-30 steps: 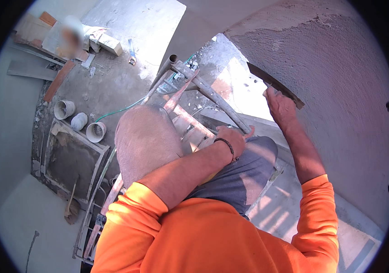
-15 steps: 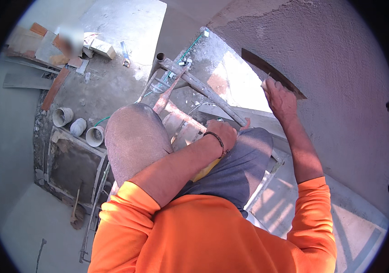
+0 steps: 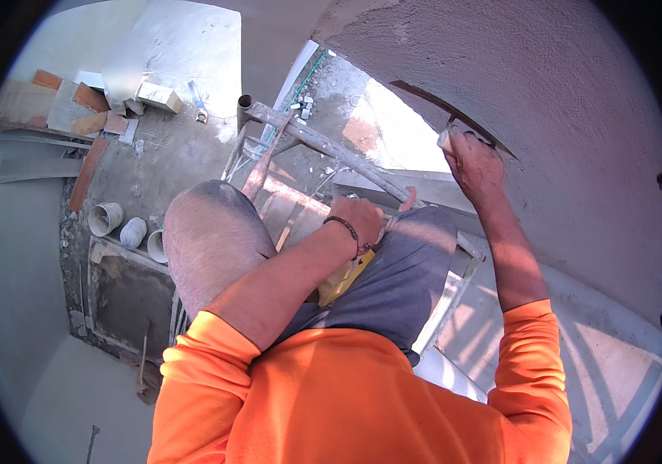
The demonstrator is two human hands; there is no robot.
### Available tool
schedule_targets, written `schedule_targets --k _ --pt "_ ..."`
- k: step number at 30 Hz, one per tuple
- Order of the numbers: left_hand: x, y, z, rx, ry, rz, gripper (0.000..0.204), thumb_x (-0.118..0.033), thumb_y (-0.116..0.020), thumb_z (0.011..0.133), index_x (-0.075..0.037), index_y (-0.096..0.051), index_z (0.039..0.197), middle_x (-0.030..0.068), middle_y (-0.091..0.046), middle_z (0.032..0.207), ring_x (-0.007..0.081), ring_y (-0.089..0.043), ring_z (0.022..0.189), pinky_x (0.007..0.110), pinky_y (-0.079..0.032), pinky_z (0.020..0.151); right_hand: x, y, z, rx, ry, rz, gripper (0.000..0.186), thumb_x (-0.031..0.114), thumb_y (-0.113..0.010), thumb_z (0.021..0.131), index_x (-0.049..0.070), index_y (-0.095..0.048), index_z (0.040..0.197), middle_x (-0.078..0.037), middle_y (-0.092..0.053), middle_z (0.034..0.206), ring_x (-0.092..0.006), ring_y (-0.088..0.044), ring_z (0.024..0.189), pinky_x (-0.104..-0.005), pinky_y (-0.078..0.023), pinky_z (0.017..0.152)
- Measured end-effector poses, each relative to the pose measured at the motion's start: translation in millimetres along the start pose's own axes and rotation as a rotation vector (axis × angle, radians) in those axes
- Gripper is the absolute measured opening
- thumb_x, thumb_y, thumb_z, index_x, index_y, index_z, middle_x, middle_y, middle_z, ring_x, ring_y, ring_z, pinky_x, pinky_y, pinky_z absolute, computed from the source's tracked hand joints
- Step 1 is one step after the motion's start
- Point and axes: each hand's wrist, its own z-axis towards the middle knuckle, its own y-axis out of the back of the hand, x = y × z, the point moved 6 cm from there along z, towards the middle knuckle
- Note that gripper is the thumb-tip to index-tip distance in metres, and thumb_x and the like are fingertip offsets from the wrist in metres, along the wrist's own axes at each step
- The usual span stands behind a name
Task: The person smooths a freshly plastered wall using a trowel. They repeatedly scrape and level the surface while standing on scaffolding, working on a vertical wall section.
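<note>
My right hand [image 3: 476, 164] is raised at the wall, closed around the pale handle of a plastering trowel [image 3: 445, 141]. The trowel's long brown blade lies close along the rough plastered wall [image 3: 571, 100] and shows as a thin strip. My left hand [image 3: 355, 220] is curled in a fist above my right thigh, a dark bracelet at its wrist. A yellow and pale object [image 3: 346, 280] sits between my thighs, partly covered by the left forearm. What the left fingers grip, if anything, is hidden.
Metal scaffold tubes [image 3: 338, 148] cross in front of my knees. Below on the left are white buckets [image 3: 105, 219], a framed mixing tray [image 3: 133, 290] and a long-handled tool [image 3: 145, 371]. Boards and blocks [image 3: 68, 104] lie at the far left. A bright opening borders the wall.
The trowel has tilted, its blade turning from a broad face to a thin edge. My left hand has shifted slightly left, showing more of the yellow object. The whole view has turned a little.
</note>
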Motion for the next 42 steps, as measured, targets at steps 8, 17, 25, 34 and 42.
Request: schedule_targets --k 8,17,25,34,42 --pt "2 -1 1 -0.016 0.017 0.009 0.025 -0.019 -0.054 0.094 -0.007 -0.068 0.11 0.0187 -0.071 0.113 0.0341 -0.07 0.109 0.047 -0.054 0.092 -9 -31 -13 0.235 -0.08 -0.186 0.012 0.021 -0.055 0.104 0.012 -0.051 0.111 -0.011 -0.067 0.085 -0.0273 -0.074 0.08 -0.0407 -0.061 0.063" --pt "2 0 4 -0.052 -0.033 0.055 0.022 -0.017 -0.059 0.089 -0.006 -0.068 0.106 0.0191 -0.071 0.107 0.0359 -0.072 0.104 0.046 -0.055 0.089 -37 -56 -45 0.474 -0.187 -0.229 0.019 0.02 -0.052 0.103 0.012 -0.053 0.12 -0.012 -0.071 0.092 -0.0303 -0.075 0.083 -0.0438 -0.06 0.064" --pt "-1 -6 13 -0.035 -0.043 0.037 0.023 -0.017 -0.062 0.087 -0.006 -0.068 0.106 0.0197 -0.072 0.103 0.038 -0.072 0.103 0.047 -0.056 0.089 -2 -24 -32 0.046 -0.018 -0.008 0.015 0.022 -0.053 0.103 0.01 -0.049 0.111 -0.013 -0.066 0.085 -0.0321 -0.073 0.075 -0.0445 -0.058 0.06" --pt "1 -7 12 0.001 -0.018 0.036 0.027 -0.02 -0.062 0.087 -0.007 -0.067 0.11 0.02 -0.07 0.109 0.037 -0.07 0.107 0.047 -0.054 0.092 2 -22 -13 -0.039 -0.019 0.046 0.012 0.018 -0.059 0.099 0.012 -0.053 0.108 -0.015 -0.071 0.096 -0.0277 -0.075 0.084 -0.0403 -0.06 0.067" --pt "5 -7 13 -0.053 0.008 0.035 0.028 -0.019 -0.062 0.085 -0.007 -0.067 0.11 0.0197 -0.071 0.11 0.0376 -0.071 0.106 0.047 -0.054 0.092 -16 -60 -41 0.375 -0.255 -0.084 0.012 0.017 -0.053 0.101 0.01 -0.052 0.11 -0.014 -0.069 0.091 -0.0327 -0.074 0.078 -0.0471 -0.059 0.063"
